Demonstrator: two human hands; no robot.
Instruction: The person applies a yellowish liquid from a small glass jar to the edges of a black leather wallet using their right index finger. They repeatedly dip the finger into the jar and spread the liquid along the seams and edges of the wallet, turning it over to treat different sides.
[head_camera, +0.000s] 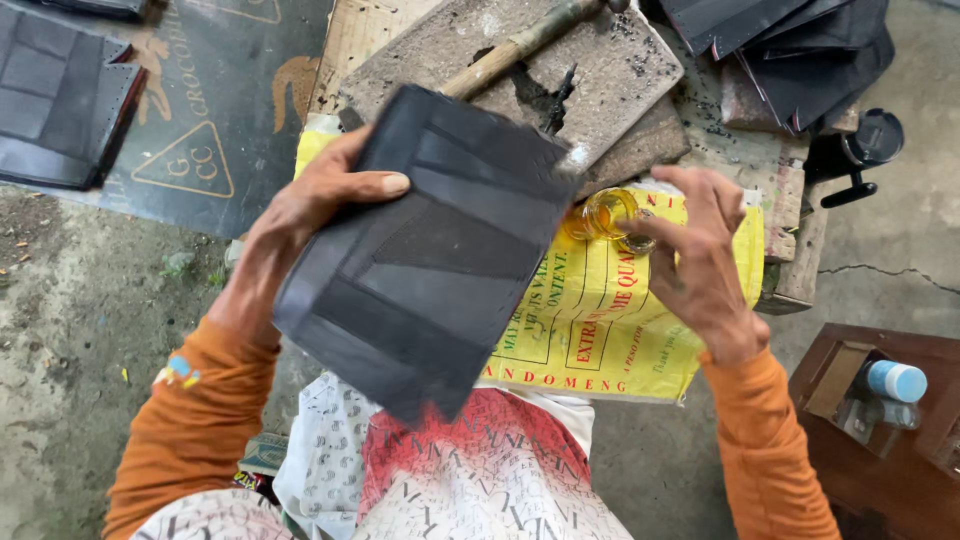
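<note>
Left fingers: I see the thumb lying flat on top of a dark patched panel (425, 255), the other fingers hidden beneath it, so the left hand (310, 205) is clamped on its upper left edge.
Right fingers: the right hand (700, 255) pinches a small glass jar (610, 215) of amber liquid, fingertips curled round its rim.
Panel: I see it held tilted above the lap, its lower corner over the patterned cloth (480, 470).
Jar: just beside the panel's right edge, over the yellow sack (600, 320).
Sack: spread under both hands, printed in red.
Slab: a rough grey slab (520, 70) lies beyond the panel, a hammer (520, 45) resting on it.
Right edge: I see a brown wooden stand (890, 400) holding a blue-capped bottle (893, 381).
</note>
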